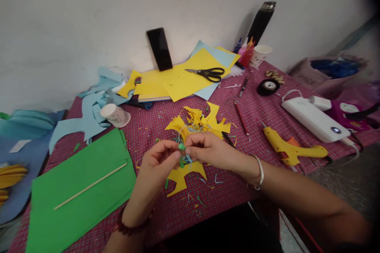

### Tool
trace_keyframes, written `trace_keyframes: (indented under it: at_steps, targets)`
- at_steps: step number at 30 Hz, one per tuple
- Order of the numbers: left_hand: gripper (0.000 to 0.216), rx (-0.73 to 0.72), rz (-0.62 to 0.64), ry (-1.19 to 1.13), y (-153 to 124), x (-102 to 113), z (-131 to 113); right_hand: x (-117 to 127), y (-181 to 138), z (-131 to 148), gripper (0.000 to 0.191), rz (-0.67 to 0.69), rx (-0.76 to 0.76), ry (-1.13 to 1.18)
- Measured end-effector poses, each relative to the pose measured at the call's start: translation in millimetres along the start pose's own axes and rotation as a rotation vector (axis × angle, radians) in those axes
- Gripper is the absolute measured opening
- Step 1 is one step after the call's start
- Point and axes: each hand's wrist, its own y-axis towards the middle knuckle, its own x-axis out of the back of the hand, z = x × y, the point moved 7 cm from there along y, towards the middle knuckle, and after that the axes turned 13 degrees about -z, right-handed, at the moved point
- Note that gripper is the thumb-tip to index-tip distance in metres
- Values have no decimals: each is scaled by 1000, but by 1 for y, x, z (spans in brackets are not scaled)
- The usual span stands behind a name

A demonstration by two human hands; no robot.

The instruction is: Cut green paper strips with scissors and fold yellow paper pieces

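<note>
My left hand (157, 166) and my right hand (208, 151) meet over the middle of the table, fingertips pinched together on a small green paper strip (181, 147). A silver bangle sits on my right wrist and a dark bead bracelet on my left. Under and behind the hands lie yellow paper scraps (204, 120) with jagged cut edges and thin slivers of blue and green paper.
A green sheet (74, 189) with a thin wooden stick (90, 185) lies at the left. Scissors (208, 73) rest on yellow and blue sheets at the back by a leaning phone (159, 48). A yellow glue gun (289, 150), white power bank (313, 118), paper cups, pencils and tape roll lie around.
</note>
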Motion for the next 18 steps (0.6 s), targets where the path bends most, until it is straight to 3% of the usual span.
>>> trace_keyframes:
  at_steps: [4, 8, 14, 18]
  targets:
    - [12, 7, -38, -140, -1, -10, 9, -4, -2, -2, 14, 11, -79, 58]
    - [11, 17, -84, -220, -2, -9, 9, -6, -2, -1, 13, -2, -6, -9]
    - [9, 151, -81, -394, 3, -5, 7, 8, -1, 19, 14, -171, 297, -195]
    - [15, 205, -60, -365, 10, -4, 13, 32, -31, 65, 10, -265, 523, 34]
